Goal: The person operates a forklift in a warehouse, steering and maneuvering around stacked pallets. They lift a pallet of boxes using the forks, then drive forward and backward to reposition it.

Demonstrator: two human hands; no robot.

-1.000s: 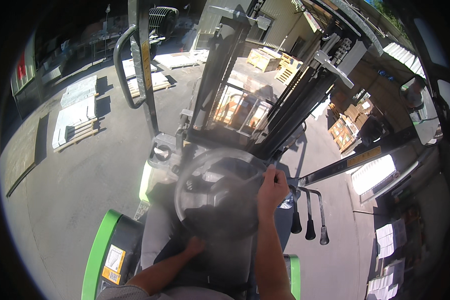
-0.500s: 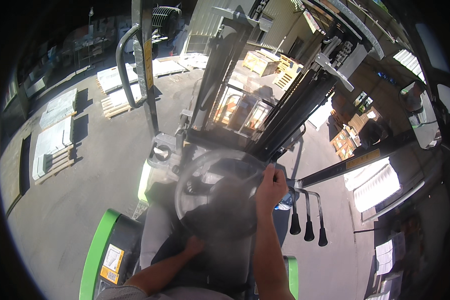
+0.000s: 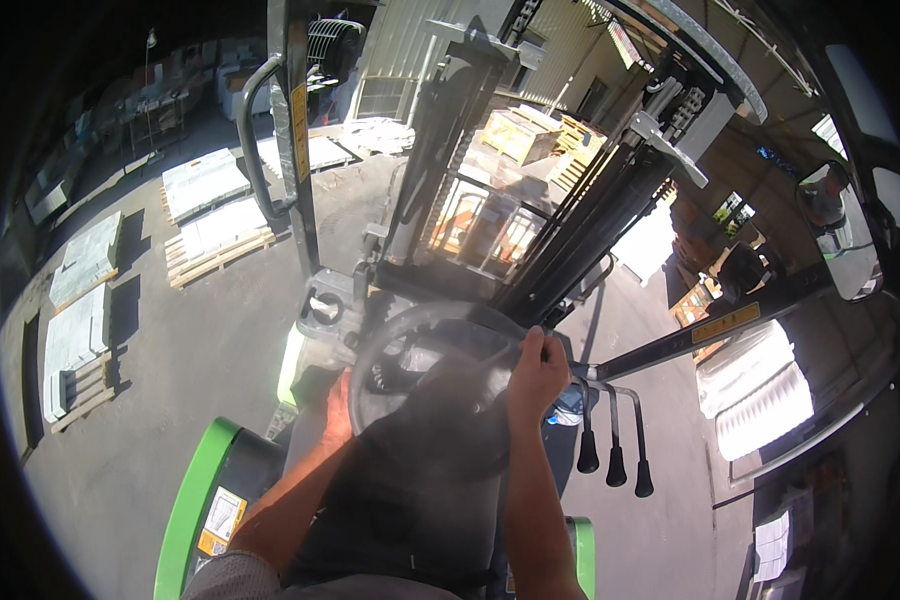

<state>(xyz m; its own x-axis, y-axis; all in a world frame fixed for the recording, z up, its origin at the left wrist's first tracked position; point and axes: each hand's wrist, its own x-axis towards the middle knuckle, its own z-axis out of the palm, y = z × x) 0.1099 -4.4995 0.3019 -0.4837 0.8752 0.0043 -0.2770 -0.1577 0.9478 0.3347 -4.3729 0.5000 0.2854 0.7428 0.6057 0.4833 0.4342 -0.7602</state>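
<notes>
The black steering wheel point(image 3: 415, 318) of a forklift is in front of me, its lower half in shadow and hazy. My right hand point(image 3: 540, 372) is closed round the wheel at its upper right. At the wheel's left rim is my left hand point(image 3: 339, 408), sunlit, its fingers curled against the rim and partly hidden. Three black-knobbed control levers point(image 3: 616, 466) stand just right of my right hand, untouched. Ahead, the dark lift mast point(image 3: 590, 220) rises, with a crate-like load seen through it.
Pallets with pale slabs point(image 3: 206, 185) lie on the floor at left. Wooden crates point(image 3: 521, 134) stand beyond the mast. A mirror point(image 3: 838, 230) hangs at right above a white corrugated stack point(image 3: 760, 400). A grab handle point(image 3: 251, 140) is fixed to the left post.
My left hand has moved from the wheel's bottom up to its left rim. My right hand stays at the upper right. The pallets on the left have shifted leftward in view.
</notes>
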